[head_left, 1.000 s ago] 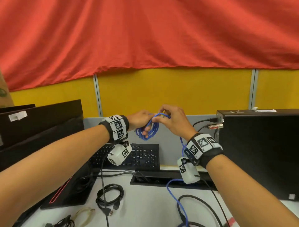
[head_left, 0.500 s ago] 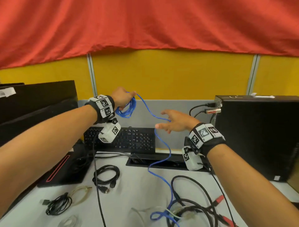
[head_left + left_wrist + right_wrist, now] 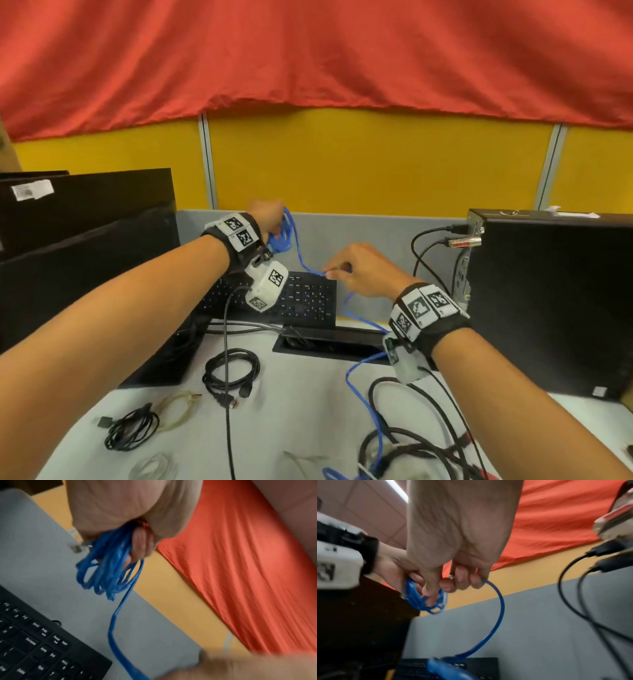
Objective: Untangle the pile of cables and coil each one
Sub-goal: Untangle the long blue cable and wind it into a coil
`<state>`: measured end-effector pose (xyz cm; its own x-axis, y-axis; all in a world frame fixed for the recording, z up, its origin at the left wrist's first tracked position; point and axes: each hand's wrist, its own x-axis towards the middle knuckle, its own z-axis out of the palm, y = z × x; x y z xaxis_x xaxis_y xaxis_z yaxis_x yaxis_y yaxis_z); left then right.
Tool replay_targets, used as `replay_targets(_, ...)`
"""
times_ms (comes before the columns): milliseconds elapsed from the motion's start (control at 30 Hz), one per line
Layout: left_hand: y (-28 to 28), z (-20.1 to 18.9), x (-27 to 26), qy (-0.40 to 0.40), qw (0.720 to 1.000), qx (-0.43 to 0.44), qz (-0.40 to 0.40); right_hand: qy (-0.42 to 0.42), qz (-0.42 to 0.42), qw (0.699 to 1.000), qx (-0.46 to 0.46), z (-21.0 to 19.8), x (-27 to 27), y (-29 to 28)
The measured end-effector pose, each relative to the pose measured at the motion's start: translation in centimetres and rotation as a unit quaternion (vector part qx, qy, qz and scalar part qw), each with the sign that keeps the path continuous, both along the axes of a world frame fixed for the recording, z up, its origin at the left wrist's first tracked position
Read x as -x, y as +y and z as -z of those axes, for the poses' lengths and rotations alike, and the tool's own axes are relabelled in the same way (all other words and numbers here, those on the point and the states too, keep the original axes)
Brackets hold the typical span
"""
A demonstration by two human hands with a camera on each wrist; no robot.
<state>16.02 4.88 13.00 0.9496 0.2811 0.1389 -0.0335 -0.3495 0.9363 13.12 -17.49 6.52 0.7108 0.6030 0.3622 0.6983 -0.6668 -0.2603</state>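
Observation:
My left hand is raised above the keyboard and grips a small coil of blue cable; the left wrist view shows the loops bunched in its curled fingers. A free blue strand runs from the coil to my right hand, which pinches it with curled fingers. From there the blue strand drops to the tangled pile of black, white and red cables at the desk's near right.
A black keyboard leans on the grey partition. A black computer case stands right, monitors left. Coiled black cables, a beige coil and a clear coil lie on the desk.
One second ago both hands met at the coil. My right hand then came away open, dropped along the strand and has now closed on it. My left hand kept the coil.

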Motion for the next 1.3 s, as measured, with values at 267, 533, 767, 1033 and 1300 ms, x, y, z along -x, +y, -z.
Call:
replay_targets(267,-3.8,3.3,3.9,0.103,0.952,0.019,0.288,-0.061,0.001,0.979,-0.193,-2.2,0.2,2.1)
replay_targets(533,-1.8,2.3,5.1,-0.008,0.960,0.017,0.280,0.074,0.053,0.976,-0.200,-1.4,-0.1,-1.5)
replay_targets(767,-0.6,0.5,2.9,-0.144,0.989,-0.021,0.034,0.280,-0.078,0.956,-0.024,-1.0,2.1,-1.0)
replay_targets(1033,-1.6,3.2,3.7,-0.082,0.957,-0.217,0.176,0.118,-0.083,0.983,-0.112,-1.6,3.2,0.5)
replay_targets(1300,-3.1,5.8,5.2,0.006,0.947,-0.064,0.315,0.078,0.012,0.992,-0.099,-0.6,2.3,0.7)
